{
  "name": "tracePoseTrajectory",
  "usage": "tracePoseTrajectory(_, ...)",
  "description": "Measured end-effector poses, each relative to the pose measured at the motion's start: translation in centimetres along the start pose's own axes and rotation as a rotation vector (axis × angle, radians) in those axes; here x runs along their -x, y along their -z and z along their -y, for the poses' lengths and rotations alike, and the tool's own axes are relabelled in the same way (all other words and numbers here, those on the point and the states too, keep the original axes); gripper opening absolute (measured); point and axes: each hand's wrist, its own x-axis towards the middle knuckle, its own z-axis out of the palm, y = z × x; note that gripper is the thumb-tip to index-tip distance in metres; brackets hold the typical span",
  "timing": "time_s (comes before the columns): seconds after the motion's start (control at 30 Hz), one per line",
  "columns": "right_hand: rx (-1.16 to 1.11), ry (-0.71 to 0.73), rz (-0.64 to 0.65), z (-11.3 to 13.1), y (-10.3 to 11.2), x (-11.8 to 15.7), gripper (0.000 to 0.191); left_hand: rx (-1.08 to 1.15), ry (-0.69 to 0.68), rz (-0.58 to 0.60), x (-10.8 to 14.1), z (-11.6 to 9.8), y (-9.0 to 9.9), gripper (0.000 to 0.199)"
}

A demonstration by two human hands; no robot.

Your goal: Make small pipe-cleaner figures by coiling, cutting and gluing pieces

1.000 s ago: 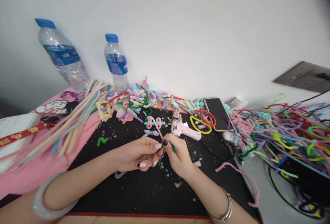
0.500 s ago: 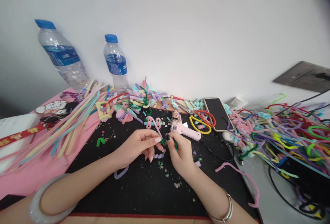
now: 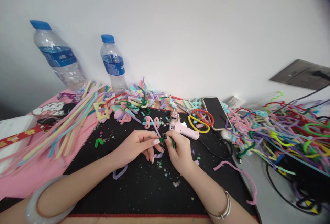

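Note:
Over the black mat (image 3: 123, 196), my left hand (image 3: 141, 145) pinches a pipe cleaner piece that has a pale pink-purple stem (image 3: 155, 127) and a green part near the fingertips. Close beside it, my right hand (image 3: 177, 148) is closed on the green part (image 3: 173, 143), thumb and fingers pressed together. The fingertips of both hands nearly meet and hide much of the piece. Beyond them lies a pink and teal looped shape (image 3: 151, 123). A pink glue gun (image 3: 187, 130) rests just past my right hand.
Scissors (image 3: 198, 122) and a phone (image 3: 217, 112) lie behind the glue gun. Pipe cleaners heap at the back and right (image 3: 270, 124); long strips (image 3: 74, 121) cover the pink sheet. Two bottles (image 3: 58, 57) (image 3: 113, 64) stand by the wall.
The whole view has shifted slightly, so things sit a little further left. Both hands keep their hold on the piece, with only small finger movement.

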Motion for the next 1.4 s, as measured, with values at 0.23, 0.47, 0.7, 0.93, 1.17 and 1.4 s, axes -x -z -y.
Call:
tracePoseTrajectory(0.23,-0.020,0.004,0.141,-0.3,0.5,-0.3,0.013,-0.026,-0.027,0.009,0.0,0.2,0.3,0.025)
tracePoseTrajectory(0.47,0.175,0.094,0.208,-1.9,4.2,-2.1,0.039,-0.027,-0.115,-0.245,-0.4,-0.2,1.2,0.020)
tracePoseTrajectory(0.7,0.746,-0.324,-0.032,-8.0,8.1,-2.9,0.042,-0.019,-0.182,-0.421,-0.6,-0.2,1.6,0.023)
tracePoseTrajectory(0.93,0.865,-0.394,0.045,-8.7,8.4,-2.9,0.041,-0.074,-0.235,-0.414,-0.6,-0.1,1.9,0.022)
tracePoseTrajectory(1.17,0.665,-0.375,-0.265,-7.8,7.8,-2.9,0.032,-0.125,-0.300,-0.447,-0.5,-0.4,1.8,0.022)
tracePoseTrajectory(1.4,0.430,-0.241,-0.149,-4.8,6.4,-2.9,0.018,-0.147,-0.304,-0.512,-0.6,-0.4,1.9,0.022)
